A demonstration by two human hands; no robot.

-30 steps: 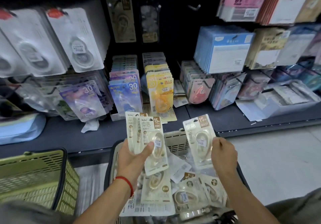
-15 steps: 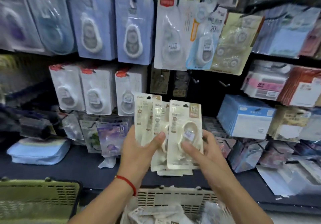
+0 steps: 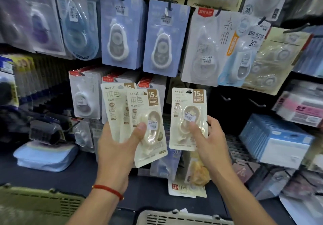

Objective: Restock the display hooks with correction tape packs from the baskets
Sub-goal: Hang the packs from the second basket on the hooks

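Holding a fan of cream correction tape packs in the left hand, thumb pressed across the front pack's blister and fingers curled behind. Pinching one single pack in the right hand, thumb on the blister, fingers wrapped round the right edge. Now apart: half a second ago both hands met on one bundle, the right fingers lying over the front pack; here that pack stands clear to the right, upright, with a dark gap between it and the fan. Raised higher against the display too, in front of the white packs with red headers and below the blue packs hanging on the upper row. Just right of the single pack, two bare hooks jutting from the dark back panel, not yet touched. Down at the bottom edge, only the rim of the grey basket and, at left, the green basket. Red string bracelet round the left wrist. Blue folded pouch lying on the dark shelf at left.
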